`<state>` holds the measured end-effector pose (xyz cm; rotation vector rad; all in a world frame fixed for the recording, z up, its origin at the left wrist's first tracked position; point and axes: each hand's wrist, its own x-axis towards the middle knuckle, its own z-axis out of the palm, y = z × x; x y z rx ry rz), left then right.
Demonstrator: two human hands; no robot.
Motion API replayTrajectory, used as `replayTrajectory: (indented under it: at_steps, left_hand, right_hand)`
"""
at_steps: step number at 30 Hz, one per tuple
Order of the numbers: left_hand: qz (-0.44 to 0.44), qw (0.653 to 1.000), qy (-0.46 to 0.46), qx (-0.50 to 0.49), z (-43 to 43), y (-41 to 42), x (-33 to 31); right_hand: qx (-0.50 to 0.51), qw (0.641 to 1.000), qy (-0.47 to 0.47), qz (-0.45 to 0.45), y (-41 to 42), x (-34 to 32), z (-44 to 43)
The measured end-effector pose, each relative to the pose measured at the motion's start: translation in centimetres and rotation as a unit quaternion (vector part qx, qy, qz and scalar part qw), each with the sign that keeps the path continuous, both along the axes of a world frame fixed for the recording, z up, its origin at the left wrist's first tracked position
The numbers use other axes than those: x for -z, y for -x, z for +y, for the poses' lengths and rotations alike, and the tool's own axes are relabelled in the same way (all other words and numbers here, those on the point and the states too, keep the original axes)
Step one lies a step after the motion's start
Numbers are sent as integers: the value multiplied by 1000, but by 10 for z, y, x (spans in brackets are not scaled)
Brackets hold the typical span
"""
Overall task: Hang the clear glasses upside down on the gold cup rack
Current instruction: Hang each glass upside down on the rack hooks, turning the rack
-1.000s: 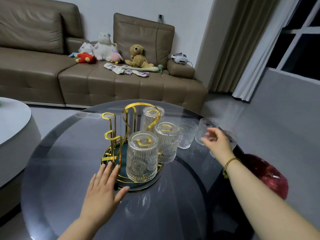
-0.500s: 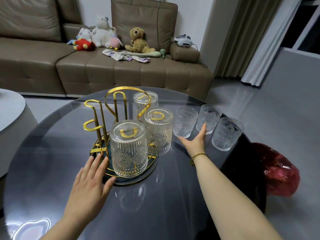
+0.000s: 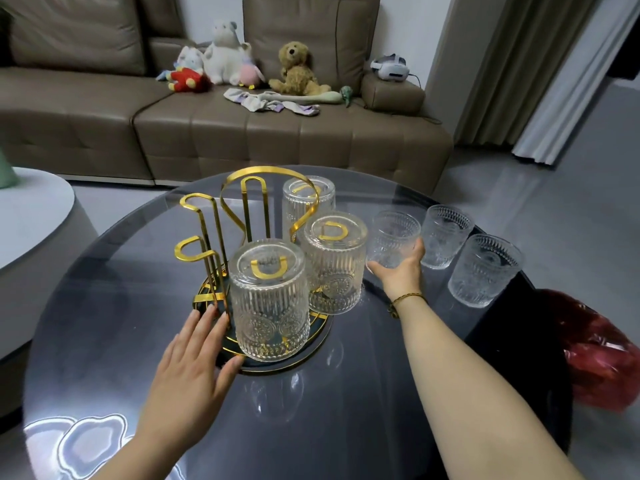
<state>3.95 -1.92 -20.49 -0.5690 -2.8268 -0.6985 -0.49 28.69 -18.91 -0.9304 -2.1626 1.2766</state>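
The gold cup rack [image 3: 221,216] stands on a round dark base [image 3: 317,336] on the glass table. Three ribbed clear glasses hang upside down on its hooks: a near one [image 3: 268,299], a middle one [image 3: 334,266] and a far one [image 3: 308,199]. Three hooks on the left side are bare. My left hand [image 3: 192,368] lies flat with its fingertips on the base's near left edge. My right hand [image 3: 398,270] cups the lower part of an upright glass [image 3: 393,233], just right of the rack. Two more upright glasses [image 3: 446,235] [image 3: 483,270] stand further right.
The round dark glass table [image 3: 311,410] drops off close behind the right glasses. A red bag [image 3: 602,362] lies on the floor to the right. A white round table [image 3: 31,216] is at left, and a brown sofa [image 3: 214,126] with soft toys stands behind.
My right hand has moved left from the far right glasses and closed around the glass nearest the rack. My left hand stays at the base's edge. The view has tilted down.
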Motion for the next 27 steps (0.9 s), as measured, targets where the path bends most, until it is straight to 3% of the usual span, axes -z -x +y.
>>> replayTrajectory:
  at_steps: [6,14,18,27]
  left_hand:
    - [-8,1000,4,5,1,1,-3]
    - [-45,998,-24,21,-4,-3,-9]
    - [-64,994,-89,11,-11,-5,-13]
    - [-58,993,47,90,-33,3,-8]
  right_hand:
    - [-23,997,12,70,-12,-16,-4]
    - [-94,981,-49,160,-48,-110,-10]
    - [-160,971,-101,145,-59,-156,-19]
    - [-250,944,-206,64,-26,-228,-63]
